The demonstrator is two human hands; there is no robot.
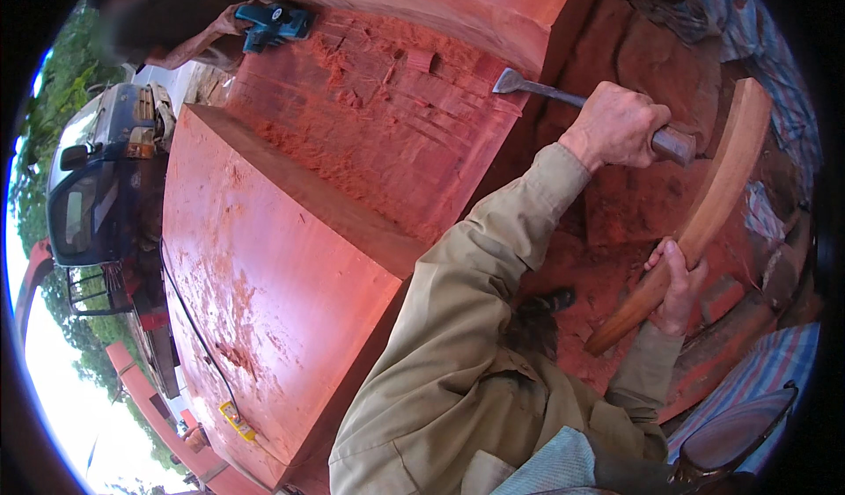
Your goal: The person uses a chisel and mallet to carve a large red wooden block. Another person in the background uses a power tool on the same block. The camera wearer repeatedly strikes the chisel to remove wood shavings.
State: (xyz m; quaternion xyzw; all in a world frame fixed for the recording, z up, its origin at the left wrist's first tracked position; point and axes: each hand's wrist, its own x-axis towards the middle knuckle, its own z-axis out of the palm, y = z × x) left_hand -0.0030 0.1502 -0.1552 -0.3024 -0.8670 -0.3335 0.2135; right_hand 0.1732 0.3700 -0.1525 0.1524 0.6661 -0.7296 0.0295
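My left hand (616, 125) is wrapped round a chisel (550, 92) by its wooden handle. The chisel's flat metal blade points left, its tip at the right edge of a wide recess (352, 134) in a large reddish timber block (282, 275). Whether the tip touches the wood, I cannot tell. Lower right, my right hand (678, 284) is closed round a long, slightly curved wooden club (717, 191). The club slants past the butt of the chisel handle, its upper end to the right of it. Shavings and a small loose wood chip (421, 60) lie in the recess.
Across the recess, another person's hand (231, 22) holds a teal power tool (275, 25) on the wood. A black cord (198, 328) runs over the block to a yellow socket piece (236, 420). A truck (106, 187) stands beyond. Timber offcuts (722, 299) and striped sheeting (748, 367) lie right.
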